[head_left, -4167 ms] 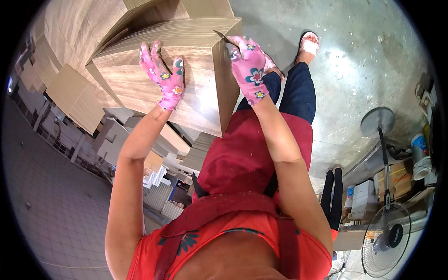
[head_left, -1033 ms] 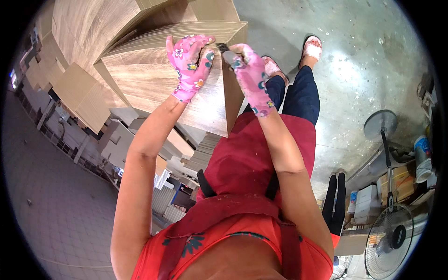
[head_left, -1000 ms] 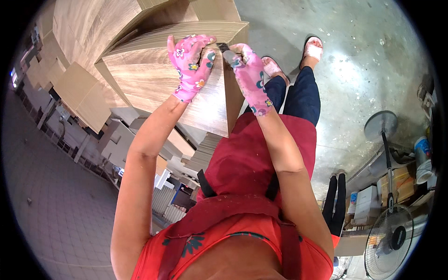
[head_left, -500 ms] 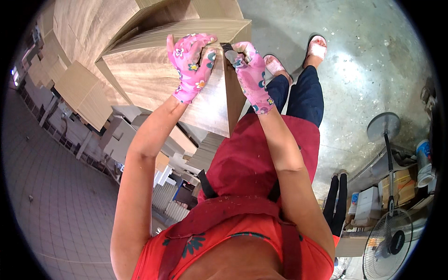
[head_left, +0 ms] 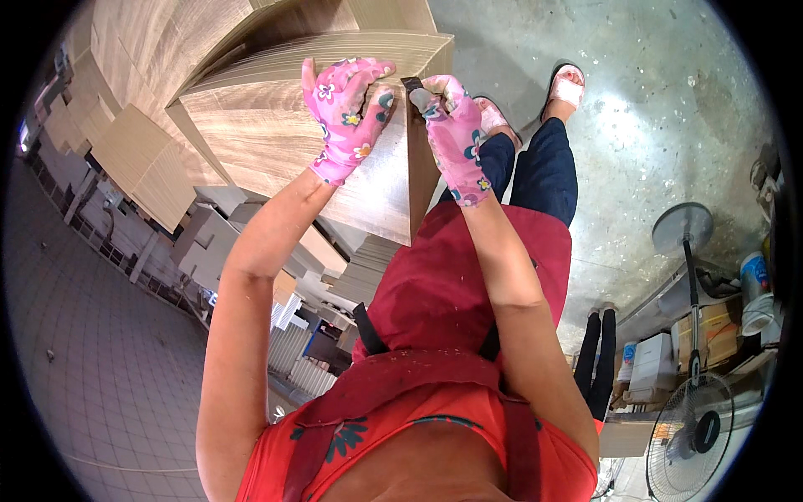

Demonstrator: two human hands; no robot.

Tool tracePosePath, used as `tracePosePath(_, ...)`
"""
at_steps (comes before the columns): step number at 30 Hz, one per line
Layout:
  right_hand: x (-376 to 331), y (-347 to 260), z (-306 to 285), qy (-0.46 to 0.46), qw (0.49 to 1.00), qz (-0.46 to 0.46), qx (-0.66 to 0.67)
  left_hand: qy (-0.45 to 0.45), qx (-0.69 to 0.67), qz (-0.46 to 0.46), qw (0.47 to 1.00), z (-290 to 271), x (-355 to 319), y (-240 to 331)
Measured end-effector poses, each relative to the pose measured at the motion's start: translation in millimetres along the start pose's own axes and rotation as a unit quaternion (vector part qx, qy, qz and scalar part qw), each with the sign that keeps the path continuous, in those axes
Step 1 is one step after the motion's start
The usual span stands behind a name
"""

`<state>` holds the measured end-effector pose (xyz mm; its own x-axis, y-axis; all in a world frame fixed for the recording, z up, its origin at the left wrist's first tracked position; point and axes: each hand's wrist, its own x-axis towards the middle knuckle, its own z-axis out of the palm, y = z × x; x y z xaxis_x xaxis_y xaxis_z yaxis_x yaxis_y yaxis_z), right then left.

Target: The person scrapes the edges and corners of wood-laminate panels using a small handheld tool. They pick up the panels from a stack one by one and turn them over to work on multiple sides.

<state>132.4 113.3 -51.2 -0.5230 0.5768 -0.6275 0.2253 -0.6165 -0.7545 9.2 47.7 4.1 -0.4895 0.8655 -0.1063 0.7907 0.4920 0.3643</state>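
A stack of wood-grain panels (head_left: 251, 125) fills the upper left, its top face light brown and streaked. My left hand (head_left: 345, 125), in a pink flowered glove, rests on that top face near the right end. Its thumb and fingers are apart and curved, with nothing visible between them. Just beyond the stack's right edge, my right hand (head_left: 456, 138), in a matching glove, is closed on a small dark flat piece (head_left: 411, 84) at the panel edge. A rounded grey part (head_left: 420, 99) shows beside its thumb. The exact kind of this piece cannot be made out.
More wood-grain panels (head_left: 146, 163) lie at the left. A standing fan (head_left: 693, 431) is at the lower right, near cardboard boxes (head_left: 718, 330) and a white bucket (head_left: 757, 314). Another person's dark-clad legs (head_left: 595, 351) show nearby. Grey concrete floor (head_left: 652, 109) spreads at upper right.
The dark piece and my right hand have shifted very slightly right along with the whole view. Both hands keep nearly the same pose at the panel edge.
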Motion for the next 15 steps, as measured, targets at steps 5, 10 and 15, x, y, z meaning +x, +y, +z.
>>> tracePosePath(5,17,2,-6,-0.01,0.997,0.08,-0.018,-0.005,0.011,0.0,1.0,0,-1,0)
tracePosePath(10,-3,13,-3,-0.007,0.999,0.011,0.038,0.014,-0.013,0.001,1.0,2,0,-2)
tracePosePath(15,5,6,-5,0.041,0.976,-0.163,-0.139,0.042,-0.025,0.003,0.999,5,-1,-2)
